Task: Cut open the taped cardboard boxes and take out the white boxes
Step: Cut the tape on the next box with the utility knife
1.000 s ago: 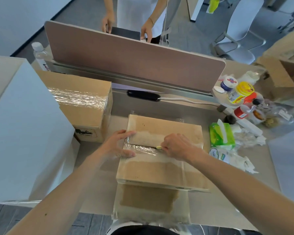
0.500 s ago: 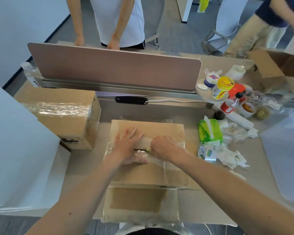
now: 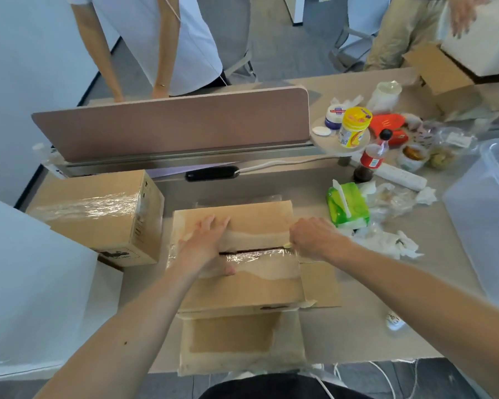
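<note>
The cardboard box [image 3: 242, 286] lies flat in the middle of the worktop [image 3: 372, 318], straight in front of the person, with clear tape [image 3: 262, 259] across its top seam; a dark slit [image 3: 251, 250] now runs along that seam from beside the left hand to the box's right edge, where half a second ago the tape there was still whole. The left hand [image 3: 208, 240] is where it was, on the left half of the lid with its fingers straight and slightly spread, pressing flat across the seam. The right hand [image 3: 314, 237] has moved from the middle of the seam to its right end; its fingers are curled tight round a small cutter [image 3: 287, 245], of which only a yellowish tip shows, touching the end of the slit. A side flap [image 3: 320, 283] sticks out flat from the box's right side. A second taped box [image 3: 104, 214] stands just left of the first one, unmoved and uncut; a white box [image 3: 26, 283] fills the near left corner. A green tissue pack [image 3: 347, 205] and crumpled tissues [image 3: 386, 243] lie just beyond the right hand; a clear plastic bin [image 3: 490, 214] sits at the far right.
</note>
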